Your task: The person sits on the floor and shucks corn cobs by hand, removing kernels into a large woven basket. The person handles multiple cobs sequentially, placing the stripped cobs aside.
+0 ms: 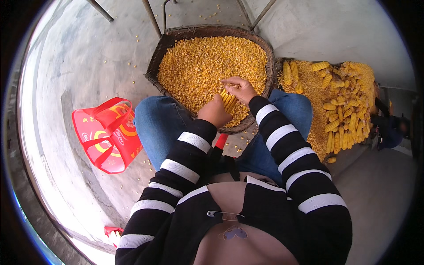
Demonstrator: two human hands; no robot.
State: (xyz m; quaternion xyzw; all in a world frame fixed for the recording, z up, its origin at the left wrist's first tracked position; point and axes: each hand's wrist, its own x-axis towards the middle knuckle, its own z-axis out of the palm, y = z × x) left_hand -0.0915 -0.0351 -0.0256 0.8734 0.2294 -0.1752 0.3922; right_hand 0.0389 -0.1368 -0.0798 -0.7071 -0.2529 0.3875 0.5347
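Note:
Over a woven basket of loose yellow corn kernels, my left hand grips a corn cob with kernels on it. The thumb points up along the cob's side. My right hand is at the cob's upper end, its thumb against it and its index finger stretched out beyond. Whether the right hand's other fingers close around the cob is hidden. The basket sits just in front of my knees, its near rim between them.
Right of the basket lies a heap of whole corn cobs and kernels. A red bag with handles stands left of my knee. Metal legs rise behind the basket. Scattered kernels dot the concrete floor. A dark, blurred shape is far right.

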